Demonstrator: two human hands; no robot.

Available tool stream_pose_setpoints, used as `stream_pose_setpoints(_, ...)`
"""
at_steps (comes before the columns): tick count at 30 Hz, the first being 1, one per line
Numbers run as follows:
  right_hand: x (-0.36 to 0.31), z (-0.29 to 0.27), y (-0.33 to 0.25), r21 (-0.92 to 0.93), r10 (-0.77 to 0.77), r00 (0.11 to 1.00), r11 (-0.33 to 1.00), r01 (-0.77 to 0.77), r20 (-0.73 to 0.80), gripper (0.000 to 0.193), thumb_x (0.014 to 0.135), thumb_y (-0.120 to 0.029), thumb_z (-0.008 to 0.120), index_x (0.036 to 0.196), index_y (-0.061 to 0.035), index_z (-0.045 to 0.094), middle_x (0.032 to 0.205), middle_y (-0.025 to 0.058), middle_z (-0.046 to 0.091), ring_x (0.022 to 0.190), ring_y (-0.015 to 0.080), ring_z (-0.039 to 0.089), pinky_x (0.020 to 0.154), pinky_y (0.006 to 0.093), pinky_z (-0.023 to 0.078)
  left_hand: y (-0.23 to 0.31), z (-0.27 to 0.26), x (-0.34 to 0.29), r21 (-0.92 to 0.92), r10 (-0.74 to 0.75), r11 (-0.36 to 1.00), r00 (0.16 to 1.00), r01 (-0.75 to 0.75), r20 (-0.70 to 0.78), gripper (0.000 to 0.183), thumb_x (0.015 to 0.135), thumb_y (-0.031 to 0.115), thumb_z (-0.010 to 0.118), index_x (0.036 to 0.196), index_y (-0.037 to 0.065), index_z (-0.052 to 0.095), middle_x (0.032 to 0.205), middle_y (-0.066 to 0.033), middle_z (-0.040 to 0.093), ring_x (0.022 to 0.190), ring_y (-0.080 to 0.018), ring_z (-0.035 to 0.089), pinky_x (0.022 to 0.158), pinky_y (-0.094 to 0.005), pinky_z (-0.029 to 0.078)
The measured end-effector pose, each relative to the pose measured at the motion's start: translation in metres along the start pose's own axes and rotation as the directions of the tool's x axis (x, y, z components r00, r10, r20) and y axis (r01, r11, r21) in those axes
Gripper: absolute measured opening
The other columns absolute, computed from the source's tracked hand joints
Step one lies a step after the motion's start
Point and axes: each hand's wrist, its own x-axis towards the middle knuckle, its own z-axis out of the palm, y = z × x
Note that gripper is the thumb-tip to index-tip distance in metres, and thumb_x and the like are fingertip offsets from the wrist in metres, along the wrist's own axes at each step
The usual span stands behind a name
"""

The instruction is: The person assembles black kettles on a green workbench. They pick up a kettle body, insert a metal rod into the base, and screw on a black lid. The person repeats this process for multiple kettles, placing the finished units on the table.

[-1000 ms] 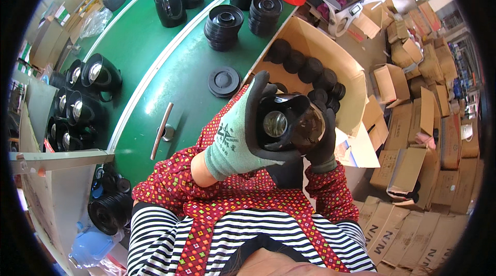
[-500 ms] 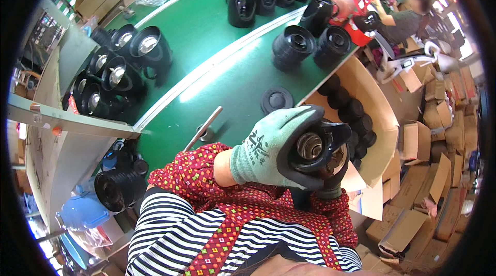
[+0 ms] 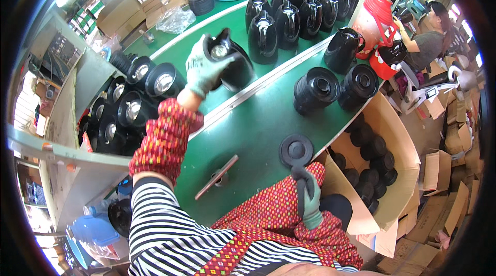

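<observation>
My left hand (image 3: 206, 69), in a green glove with a dark palm, grips a black thermos jug (image 3: 236, 69) over the far side of the green bench. The jug is tilted so that its silvery mouth shows. Several similar jugs (image 3: 133, 108) stand just left of it, mouths facing me. Low in front of my body, my gloved right hand (image 3: 311, 198) has its dark fingers curled; whatever they hold, if anything, is hidden. Beyond its fingertips a round black lid (image 3: 296, 150) lies flat on the bench.
Stacks of black lids (image 3: 316, 90) stand at the bench's right edge, beside a cardboard box (image 3: 398, 136) of round black parts. Black jugs (image 3: 289, 23) line the far strip. A small bar-topped fixture (image 3: 217, 178) rises near me. A person (image 3: 434, 30) works at the far right.
My left hand has carried the jug from in front of my chest to the far left, near the other jugs. My right hand has come off it and dropped lower. The view has shifted.
</observation>
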Motion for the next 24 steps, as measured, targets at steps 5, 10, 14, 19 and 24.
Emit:
stream_pose_setpoints(5, 0.015, 0.002, -0.02, -0.167, 0.029, 0.999, 0.986, -0.023, 0.034, 0.033, 0.105, -0.011, 0.057, 0.132, 0.0072, 0.066, 0.119, 0.0156, 0.074, 0.108, 0.0221, 0.072, 0.097, 0.0344, 0.056, -0.071, 0.082, 0.125, 0.235, -0.203, 0.952, 0.979, 0.197, 0.001, 0.112, 0.07, 0.07, 0.086, 0.149, -0.001, 0.051, 0.139, -0.0238, 0.062, 0.131, -0.0374, 0.059, 0.111, -0.0453, 0.047)
stream_pose_setpoints(10, 0.027, -0.004, -0.017, -0.191, 0.076, 0.997, 0.979, -0.078, -0.019, 0.029, 0.102, -0.007, 0.059, 0.126, 0.0063, 0.07, 0.116, 0.0184, 0.075, 0.105, 0.0283, 0.073, 0.096, 0.0378, 0.056, -0.072, 0.148, 0.175, 0.36, -0.469, 0.82, 0.883, 0.445, -0.023, 0.103, 0.07, 0.075, 0.083, 0.136, 0.0, 0.055, 0.134, -0.0237, 0.065, 0.129, -0.0371, 0.061, 0.108, -0.0463, 0.049)
stream_pose_setpoints(14, 0.023, -0.002, -0.015, -0.122, 0.124, 0.991, 0.984, -0.128, -0.041, 0.029, 0.102, -0.006, 0.057, 0.125, 0.0068, 0.07, 0.115, 0.0189, 0.075, 0.105, 0.0287, 0.073, 0.094, 0.0386, 0.057, -0.088, 0.155, 0.174, 0.257, -0.354, 0.905, 0.935, 0.34, 0.01, 0.098, 0.076, 0.069, 0.081, 0.145, 0.004, 0.053, 0.139, -0.0279, 0.063, 0.129, -0.0434, 0.063, 0.106, -0.0513, 0.052)
stream_pose_setpoints(19, 0.025, 0.004, -0.02, -0.138, 0.147, 0.987, 0.978, -0.155, -0.067, 0.031, 0.105, -0.008, 0.055, 0.126, 0.0081, 0.07, 0.117, 0.0184, 0.075, 0.106, 0.0265, 0.072, 0.095, 0.0378, 0.057, -0.055, 0.114, 0.071, 0.231, -0.158, 0.962, 0.987, 0.145, 0.04, 0.109, 0.081, 0.066, 0.078, 0.163, 0.009, 0.034, 0.158, -0.0325, 0.041, 0.146, -0.048, 0.042, 0.121, -0.0527, 0.034)
stream_pose_setpoints(24, 0.021, 0.009, -0.019, -0.129, 0.099, 0.995, 0.986, -0.103, -0.033, 0.031, 0.104, -0.007, 0.054, 0.125, 0.0083, 0.069, 0.117, 0.0186, 0.074, 0.107, 0.027, 0.072, 0.096, 0.0378, 0.057, -0.046, -0.037, -0.056, 0.557, 0.19, 0.814, 0.982, -0.168, 0.018, 0.097, 0.075, 0.044, 0.089, 0.154, 0.01, 0.045, 0.157, -0.0261, 0.04, 0.149, -0.0455, 0.035, 0.124, -0.0623, 0.022)
